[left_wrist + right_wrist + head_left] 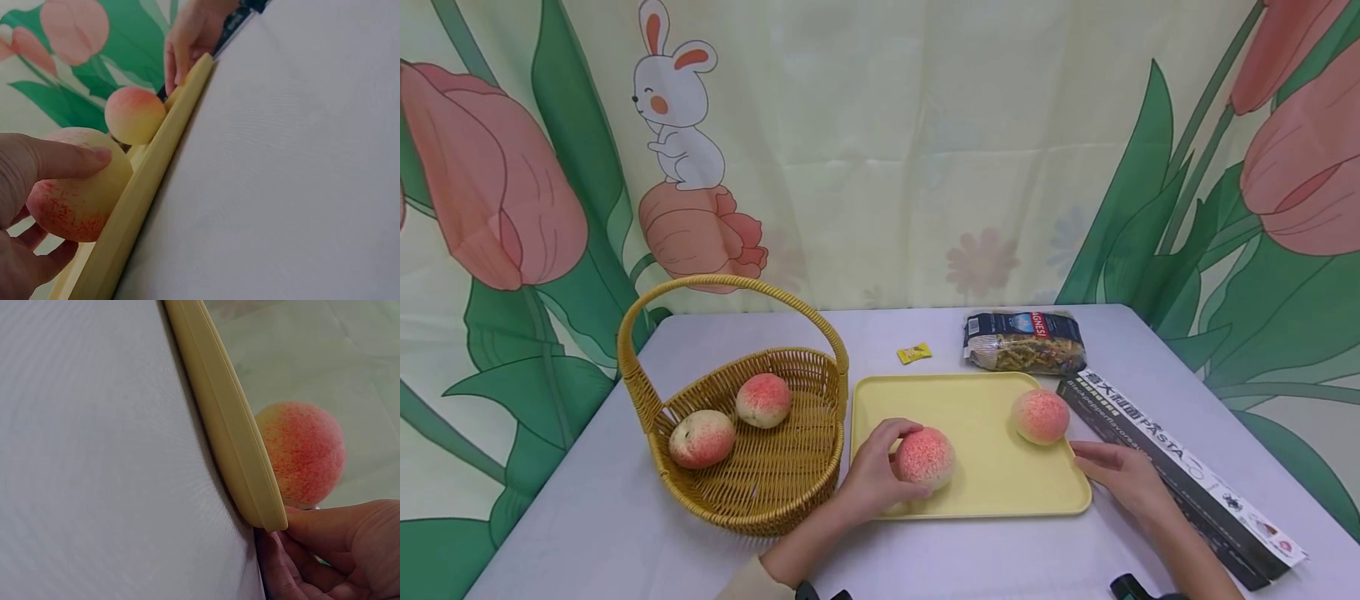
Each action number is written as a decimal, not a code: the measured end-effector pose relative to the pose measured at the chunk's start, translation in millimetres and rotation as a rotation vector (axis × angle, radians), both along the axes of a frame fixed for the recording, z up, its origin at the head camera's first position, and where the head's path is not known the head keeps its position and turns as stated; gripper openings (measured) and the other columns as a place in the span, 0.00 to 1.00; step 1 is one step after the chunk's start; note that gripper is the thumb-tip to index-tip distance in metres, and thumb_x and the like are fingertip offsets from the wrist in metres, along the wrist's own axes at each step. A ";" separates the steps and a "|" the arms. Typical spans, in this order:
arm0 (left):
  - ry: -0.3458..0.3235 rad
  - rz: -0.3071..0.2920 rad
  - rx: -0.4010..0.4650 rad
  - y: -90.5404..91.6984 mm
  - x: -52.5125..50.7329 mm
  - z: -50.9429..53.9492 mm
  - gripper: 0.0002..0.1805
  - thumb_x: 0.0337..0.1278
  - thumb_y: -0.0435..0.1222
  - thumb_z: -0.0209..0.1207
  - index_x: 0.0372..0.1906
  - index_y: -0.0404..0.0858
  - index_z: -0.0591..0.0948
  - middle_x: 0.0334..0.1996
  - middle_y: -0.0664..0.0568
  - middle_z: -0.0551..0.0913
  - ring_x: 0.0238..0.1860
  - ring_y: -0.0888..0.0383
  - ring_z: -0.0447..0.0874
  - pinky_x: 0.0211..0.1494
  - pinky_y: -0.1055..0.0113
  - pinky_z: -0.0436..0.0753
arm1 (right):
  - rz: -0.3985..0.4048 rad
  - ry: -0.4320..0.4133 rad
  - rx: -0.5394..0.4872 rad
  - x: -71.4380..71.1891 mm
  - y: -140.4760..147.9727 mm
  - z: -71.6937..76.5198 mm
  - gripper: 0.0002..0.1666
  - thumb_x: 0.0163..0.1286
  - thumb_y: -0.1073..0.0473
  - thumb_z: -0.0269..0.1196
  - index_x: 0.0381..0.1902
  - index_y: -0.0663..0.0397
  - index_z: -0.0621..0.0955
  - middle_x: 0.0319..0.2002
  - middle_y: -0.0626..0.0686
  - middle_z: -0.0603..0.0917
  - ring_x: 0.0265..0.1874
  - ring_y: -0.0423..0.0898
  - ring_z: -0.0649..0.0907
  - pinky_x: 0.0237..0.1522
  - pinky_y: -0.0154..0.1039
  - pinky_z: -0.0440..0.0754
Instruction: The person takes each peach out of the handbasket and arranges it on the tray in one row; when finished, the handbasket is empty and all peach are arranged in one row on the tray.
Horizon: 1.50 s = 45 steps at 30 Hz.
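Observation:
My left hand grips a pink-and-cream peach at the left part of the yellow tray. In the left wrist view, the thumb lies across this peach and the fingers curl round its far side. A second peach sits at the tray's right side. My right hand pinches the tray's right rim, thumb on top and fingers curled below, as the right wrist view shows. Just above that thumb is the second peach, apart from the hand.
A wicker basket with a tall handle stands left of the tray, holding two peaches. Behind the tray lie a small yellow packet and a pasta bag. A long black-and-white pasta box lies slantwise at the right.

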<state>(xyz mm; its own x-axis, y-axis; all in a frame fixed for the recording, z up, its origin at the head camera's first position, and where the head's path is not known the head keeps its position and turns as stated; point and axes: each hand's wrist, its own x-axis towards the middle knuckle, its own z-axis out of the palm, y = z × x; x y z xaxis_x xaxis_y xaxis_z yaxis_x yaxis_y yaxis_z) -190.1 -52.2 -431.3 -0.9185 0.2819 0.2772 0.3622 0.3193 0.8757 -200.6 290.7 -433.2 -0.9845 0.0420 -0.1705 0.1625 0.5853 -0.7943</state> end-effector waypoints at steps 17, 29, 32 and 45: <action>0.126 0.037 -0.005 15.5 -9.5 -9.4 0.39 0.20 0.24 0.74 0.50 0.42 0.73 0.49 0.55 0.73 0.52 0.57 0.71 0.49 0.66 0.76 | 0.015 0.010 0.005 -0.7 0.8 -2.2 0.33 0.61 0.47 0.62 0.55 0.67 0.73 0.53 0.66 0.75 0.56 0.66 0.68 0.51 0.64 0.64; 0.125 0.044 0.004 36.8 -26.1 -11.1 0.38 0.20 0.24 0.75 0.49 0.44 0.74 0.48 0.58 0.72 0.51 0.60 0.71 0.48 0.65 0.76 | 0.015 0.027 0.012 0.9 -0.1 -1.1 0.32 0.61 0.48 0.62 0.55 0.67 0.73 0.53 0.66 0.75 0.55 0.67 0.68 0.52 0.65 0.63; 0.109 0.043 -0.009 44.1 -31.2 -11.5 0.38 0.21 0.24 0.75 0.49 0.44 0.73 0.48 0.59 0.72 0.51 0.60 0.71 0.49 0.66 0.75 | 0.012 0.026 0.002 1.5 -0.6 -1.6 0.32 0.61 0.48 0.62 0.55 0.68 0.73 0.53 0.66 0.75 0.56 0.67 0.67 0.53 0.65 0.61; 0.080 0.034 -0.066 71.3 -50.5 -4.6 0.38 0.22 0.25 0.75 0.50 0.42 0.73 0.47 0.58 0.73 0.51 0.60 0.71 0.55 0.67 0.72 | -0.001 0.030 -0.003 2.2 -1.7 -1.2 0.30 0.62 0.51 0.62 0.54 0.68 0.74 0.52 0.66 0.76 0.56 0.66 0.68 0.53 0.64 0.61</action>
